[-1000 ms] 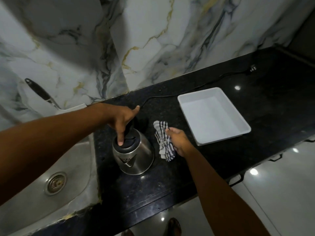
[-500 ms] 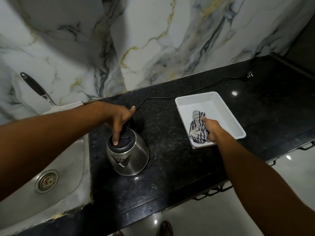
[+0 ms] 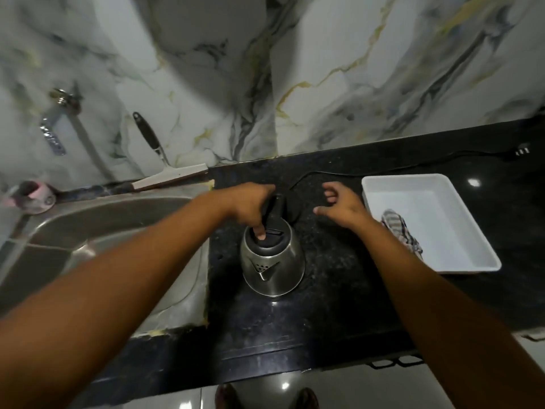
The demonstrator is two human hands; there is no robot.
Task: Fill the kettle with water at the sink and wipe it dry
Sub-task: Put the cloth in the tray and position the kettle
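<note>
Kettle (image 3: pixel 272 261) stands on the counter (image 3: pixel 339 276) just right of the sink (image 3: pixel 97 231), your left hand (image 3: pixel 247 205) closed round its handle, your right hand (image 3: pixel 342 206) spread empty beside it.

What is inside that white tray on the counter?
A striped cloth lies bunched in the white tray, near its left wall; the right forearm hides the cloth's lower edge.

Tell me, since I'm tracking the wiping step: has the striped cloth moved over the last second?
Yes. The striped cloth went from the counter beside the kettle rightward into the white tray.
</note>
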